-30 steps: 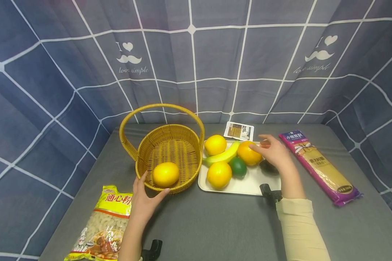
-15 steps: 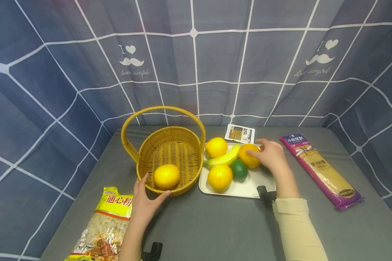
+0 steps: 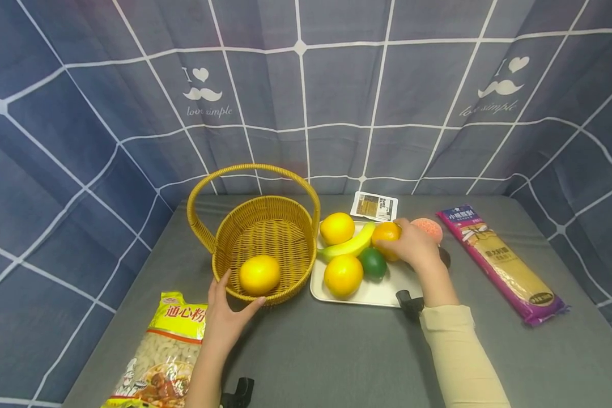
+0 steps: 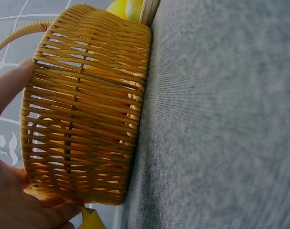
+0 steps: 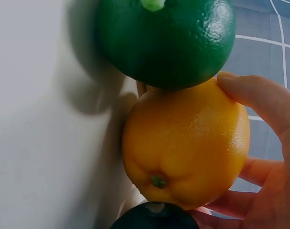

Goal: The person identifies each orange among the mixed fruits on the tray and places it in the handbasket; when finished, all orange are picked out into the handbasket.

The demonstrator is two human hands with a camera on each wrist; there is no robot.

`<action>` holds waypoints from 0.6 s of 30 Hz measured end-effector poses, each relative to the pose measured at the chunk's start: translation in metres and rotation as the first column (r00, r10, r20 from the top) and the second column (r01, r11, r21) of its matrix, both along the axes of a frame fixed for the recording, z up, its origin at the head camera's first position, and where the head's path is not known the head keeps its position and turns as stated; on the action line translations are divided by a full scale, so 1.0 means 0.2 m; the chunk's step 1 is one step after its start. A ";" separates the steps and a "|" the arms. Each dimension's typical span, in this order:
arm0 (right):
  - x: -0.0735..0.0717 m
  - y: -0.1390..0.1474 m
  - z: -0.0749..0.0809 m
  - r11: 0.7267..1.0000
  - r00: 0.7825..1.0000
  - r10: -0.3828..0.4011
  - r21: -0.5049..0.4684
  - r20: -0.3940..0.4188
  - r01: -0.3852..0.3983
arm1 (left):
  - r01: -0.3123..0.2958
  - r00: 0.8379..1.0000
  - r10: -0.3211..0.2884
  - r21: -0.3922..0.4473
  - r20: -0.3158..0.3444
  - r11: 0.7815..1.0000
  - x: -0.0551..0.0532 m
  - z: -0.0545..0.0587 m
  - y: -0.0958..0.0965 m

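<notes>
"Blue-grey checked cloth (image 3: 347, 85) hangs behind the grey bench (image 3: 326, 351). Where does the orange (image 3: 386, 232) sit?"

"Toward the back of the white tray (image 3: 382, 294), just right of the banana (image 3: 349, 246) tip and behind the green fruit (image 3: 372, 263)."

"And which hand is nearer?"

"Easily the right hand (image 3: 416, 246). It reaches in from the right, so the orange lies on the left of its palm, the side facing the wicker basket (image 3: 280, 209)."

"Are those fingers wide or narrow?"

"Drawn in round the orange, thumb on one side and the rest on the other; the right wrist view shows that. Whether the fruit is off the tray, I can't tell."

"Does it have a long axis?"

"Hardly: it's nearly round, stem end toward the wrist camera. Only the banana is long, lying aslant between the orange and the basket."

"What about the left hand (image 3: 225, 317)?"

"Well apart from the orange. Its fingers and thumb are spread wide, touching the basket's near-left side. One yellow fruit (image 3: 259, 275) lies inside, close to that hand."
</notes>
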State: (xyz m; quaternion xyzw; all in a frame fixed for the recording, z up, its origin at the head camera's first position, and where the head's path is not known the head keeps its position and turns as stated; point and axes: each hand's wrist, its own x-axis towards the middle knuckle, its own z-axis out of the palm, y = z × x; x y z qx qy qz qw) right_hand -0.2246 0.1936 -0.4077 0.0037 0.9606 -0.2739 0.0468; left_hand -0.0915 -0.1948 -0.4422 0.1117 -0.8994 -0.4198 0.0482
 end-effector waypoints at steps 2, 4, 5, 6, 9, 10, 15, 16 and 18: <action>0.00 0.00 0.00 1.000 1.000 -0.004 -0.002 -0.006 0.004 | 0.000 1.000 0.000 0.001 0.004 1.000 0.00 0.00 0.00; 0.01 0.01 -0.01 1.000 1.000 -0.005 -0.008 -0.007 0.005 | 0.000 1.000 -0.001 0.001 0.007 1.000 0.00 0.00 0.00; 0.01 0.01 -0.01 1.000 1.000 -0.007 -0.013 -0.005 0.007 | 0.000 1.000 0.000 0.001 0.009 1.000 0.00 0.00 0.00; 0.01 0.01 0.00 1.000 1.000 -0.010 -0.018 -0.004 0.010 | 0.000 1.000 0.000 0.000 0.011 1.000 0.00 0.00 0.00; 0.01 0.02 0.01 1.000 1.000 -0.017 -0.026 -0.010 0.017 | 0.002 1.000 -0.002 -0.002 0.011 1.000 0.00 0.00 0.00; 0.01 0.02 0.01 0.999 1.000 -0.020 -0.028 -0.017 0.020 | 0.002 1.000 -0.002 -0.004 0.010 1.000 0.00 0.00 0.00; 0.02 0.01 0.06 0.999 0.993 -0.034 -0.019 -0.111 0.032 | 0.001 1.000 -0.001 -0.016 0.004 1.000 0.00 0.00 0.00; 0.03 0.01 0.07 0.999 0.991 -0.038 -0.019 -0.132 0.036 | 0.001 1.000 -0.001 -0.017 0.003 1.000 0.00 0.00 0.00; 0.03 0.00 0.10 0.999 0.985 -0.050 -0.015 -0.168 0.048 | -0.001 1.000 0.001 -0.017 0.005 1.000 0.00 0.00 0.00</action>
